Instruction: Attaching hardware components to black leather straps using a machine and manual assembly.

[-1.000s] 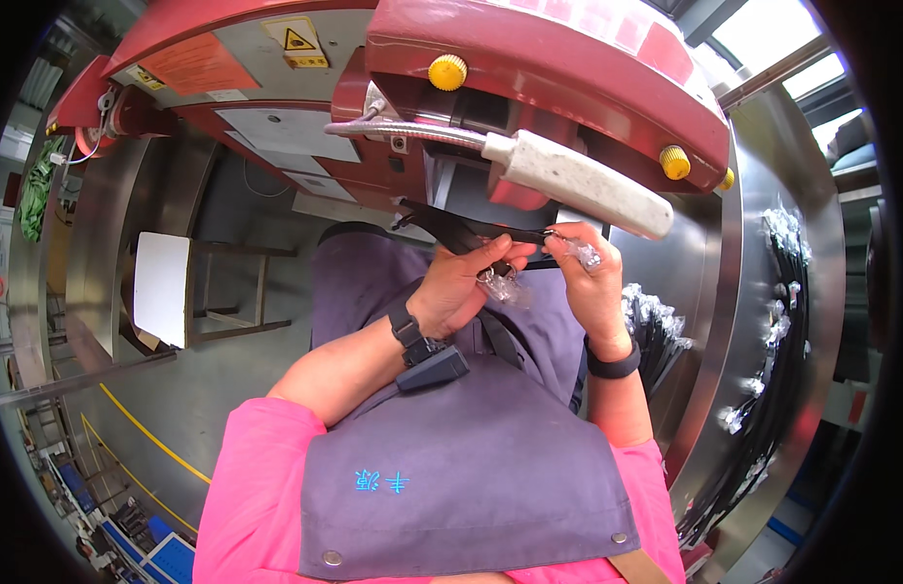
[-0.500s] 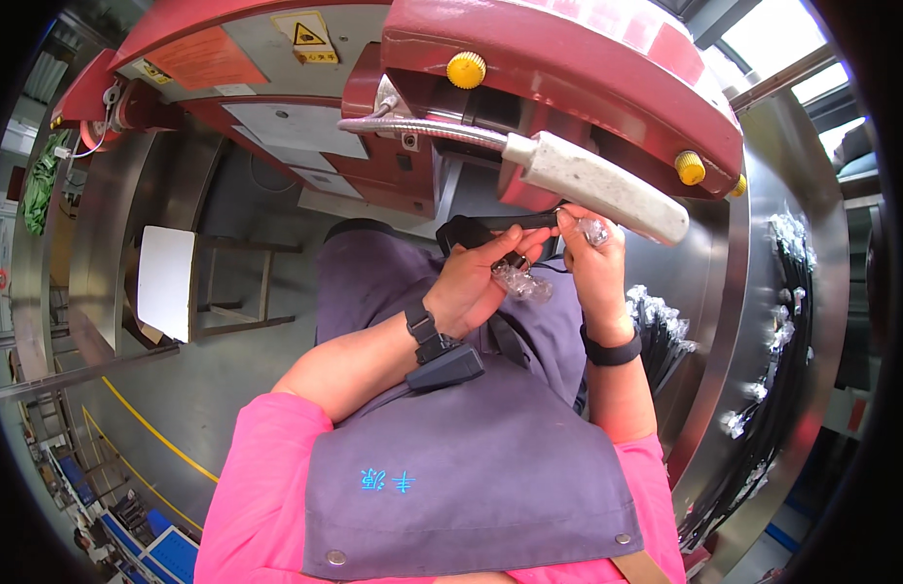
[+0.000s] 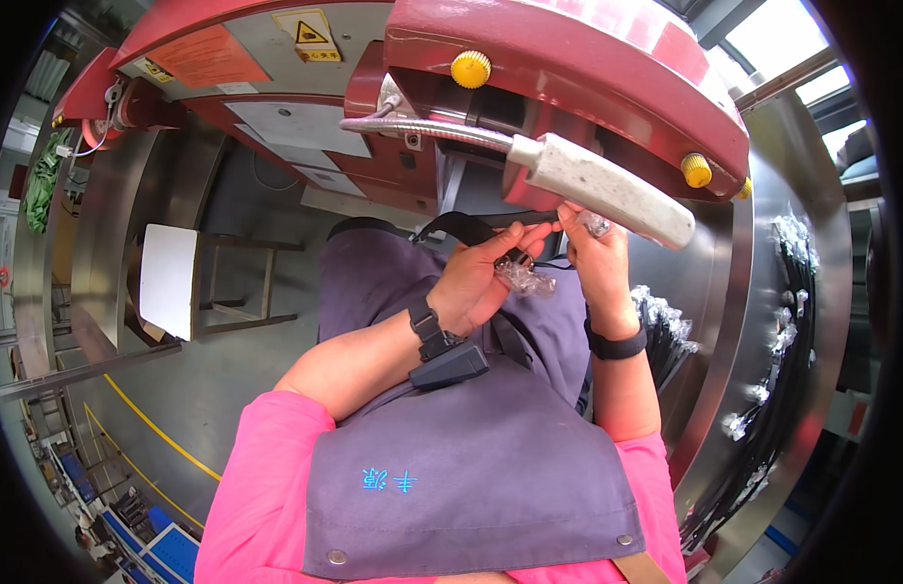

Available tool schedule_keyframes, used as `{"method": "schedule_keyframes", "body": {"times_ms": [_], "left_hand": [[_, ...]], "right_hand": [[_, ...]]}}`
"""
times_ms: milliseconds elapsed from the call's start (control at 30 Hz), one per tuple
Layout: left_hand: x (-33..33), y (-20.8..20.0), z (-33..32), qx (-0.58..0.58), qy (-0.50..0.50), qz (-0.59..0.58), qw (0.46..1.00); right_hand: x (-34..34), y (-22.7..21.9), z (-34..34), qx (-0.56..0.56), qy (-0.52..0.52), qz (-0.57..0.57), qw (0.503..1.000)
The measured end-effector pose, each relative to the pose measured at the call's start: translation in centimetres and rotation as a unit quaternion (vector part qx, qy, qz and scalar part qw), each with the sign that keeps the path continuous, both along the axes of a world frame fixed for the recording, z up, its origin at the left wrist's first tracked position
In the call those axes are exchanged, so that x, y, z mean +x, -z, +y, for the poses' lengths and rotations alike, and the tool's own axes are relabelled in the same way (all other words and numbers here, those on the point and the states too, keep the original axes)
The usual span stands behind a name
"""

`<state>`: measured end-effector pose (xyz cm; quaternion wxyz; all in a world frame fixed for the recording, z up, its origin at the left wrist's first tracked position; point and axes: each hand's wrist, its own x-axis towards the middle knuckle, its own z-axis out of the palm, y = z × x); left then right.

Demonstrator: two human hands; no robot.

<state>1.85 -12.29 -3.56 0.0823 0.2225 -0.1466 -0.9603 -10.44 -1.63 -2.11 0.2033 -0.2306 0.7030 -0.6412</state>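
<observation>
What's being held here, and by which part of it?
Black strapping: the left grip holds it beside crumpled clear plastic; the right grip pinches it near a second plastic piece. One strap or several, unclear.

This is a factory workshop. A bulky red machine (image 3: 568,49) dominates it, fitted with yellow knobs (image 3: 471,69), a triangular warning label (image 3: 308,36) and a flexible metal conduit (image 3: 427,127). Along the steel bench (image 3: 763,175), between its left and right edges, black straps (image 3: 777,384) with clear-wrapped ends lie in a lengthwise batch. Yellow lines (image 3: 164,428) mark the grey floor (image 3: 247,389), and a white-topped stool (image 3: 169,282) (plain, workmanlike seating) stands near the machine. The wearer's apron (image 3: 471,457) suits production work.
</observation>
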Motion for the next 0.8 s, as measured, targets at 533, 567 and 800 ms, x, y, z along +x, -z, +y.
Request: {"method": "schedule_keyframes", "body": {"times_ms": [533, 567, 800], "left_hand": [[0.0, -0.2, 0.1, -0.027, -0.002, 0.008, 1.000], [0.0, -0.1, 0.1, -0.021, 0.000, 0.003, 1.000], [-0.1, -0.3, 0.0, -0.021, -0.005, 0.000, 1.000]], "right_hand": [[1.0, 1.2, 0.8, -0.073, 0.032, 0.000, 0.997], [1.0, 1.2, 0.8, -0.071, 0.034, 0.009, 0.997], [0.9, 1.2, 0.4, -0.062, 0.031, -0.008, 0.998]]}}
